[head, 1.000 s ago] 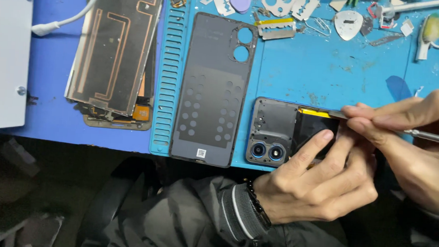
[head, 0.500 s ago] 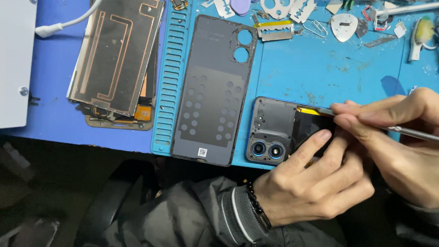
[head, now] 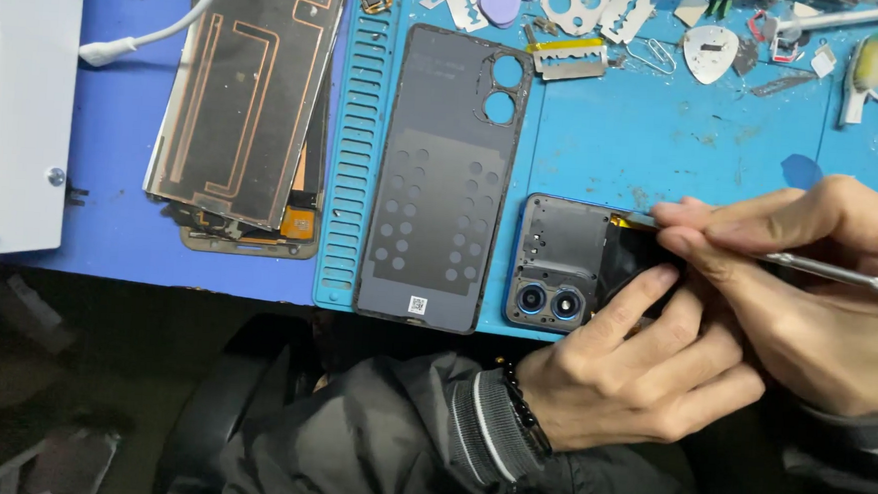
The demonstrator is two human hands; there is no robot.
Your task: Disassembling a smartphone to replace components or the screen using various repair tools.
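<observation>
An opened phone (head: 562,258) with its back off lies at the near edge of the blue work mat (head: 665,139), twin camera lenses facing up. My left hand (head: 643,363) rests on it, fingers spread over the black battery area, holding it down. My right hand (head: 817,287) pinches a thin metal tool (head: 838,273), whose tip is at the yellow strip on the phone's upper edge. The removed dark back cover (head: 443,177) lies just left of the phone.
A display panel with copper traces (head: 247,97) sits on the darker blue mat at left, beside a white box (head: 16,95) and a white cable. Razor blades, picks and small parts (head: 611,25) litter the far edge. A brush and tools stand at far right.
The hands, tool and phone hold nearly the same pose; the view has shifted slightly. My right hand's fingertips sit a little further left over the phone's upper edge.
</observation>
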